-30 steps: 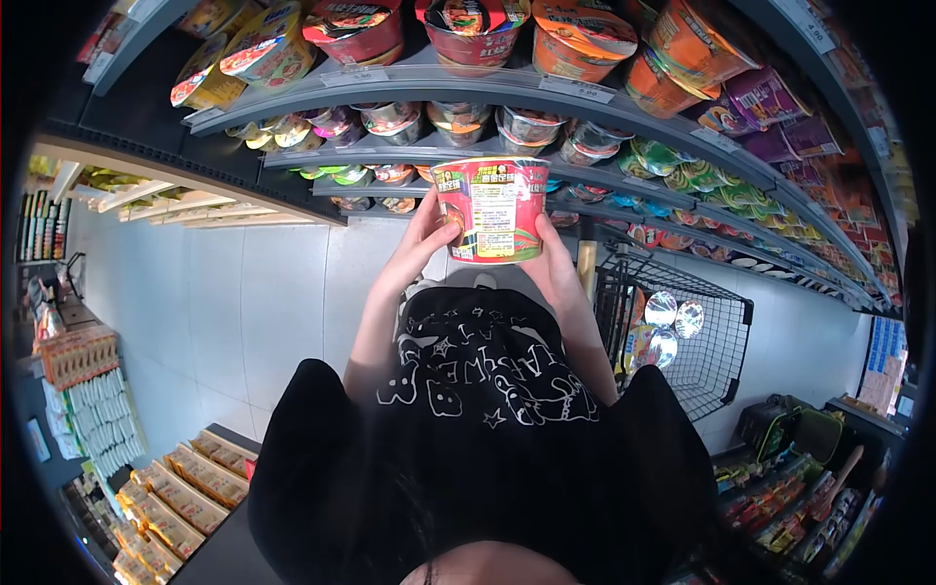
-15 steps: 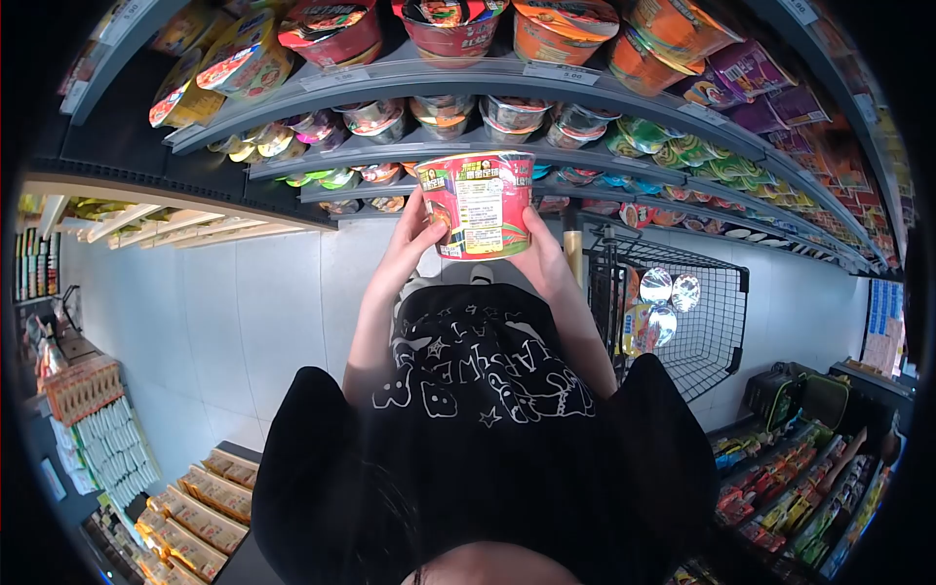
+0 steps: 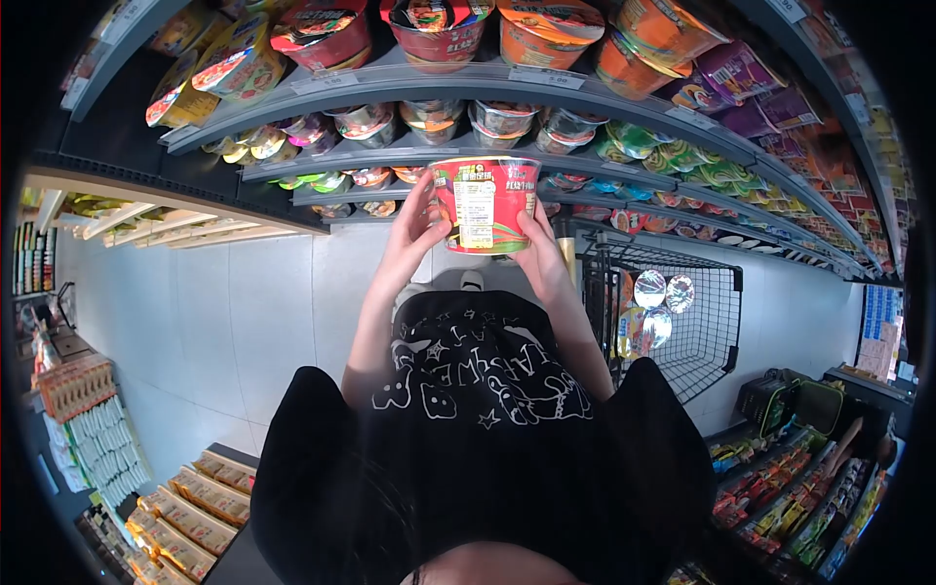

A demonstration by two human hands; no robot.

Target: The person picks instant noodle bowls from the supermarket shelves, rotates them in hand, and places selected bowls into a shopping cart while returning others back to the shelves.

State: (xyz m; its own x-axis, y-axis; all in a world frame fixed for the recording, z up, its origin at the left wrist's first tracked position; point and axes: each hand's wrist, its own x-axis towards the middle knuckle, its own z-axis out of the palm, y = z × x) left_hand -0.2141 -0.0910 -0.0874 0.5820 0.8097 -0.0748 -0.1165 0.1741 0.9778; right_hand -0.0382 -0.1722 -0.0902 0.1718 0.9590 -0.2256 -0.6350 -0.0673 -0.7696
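A red noodle tub [image 3: 502,207] is held upright between both hands in front of my chest, its printed side with a pale text label facing me. The fingers and thumb of my left hand [image 3: 417,229] press on its left side. On its right side, my right hand [image 3: 542,252] grips near the lower edge, the thumb on the printed wall. Behind the tub are shelves [image 3: 370,86] stacked with noodle tubs, among them a dark red one [image 3: 436,37] and an orange one [image 3: 551,34] on the upper level.
To the right stands a black wire cart [image 3: 707,322] with several packages, some with shiny round lids [image 3: 656,328]. Wooden-slatted shelving [image 3: 146,219] is at the left. Boxed goods [image 3: 190,512] lie at the lower left, and racks of packets [image 3: 780,487] at the lower right.
The tub has been turned between my hands, so its label sits further left and more of the red side shows. The shelves have shifted left in view.
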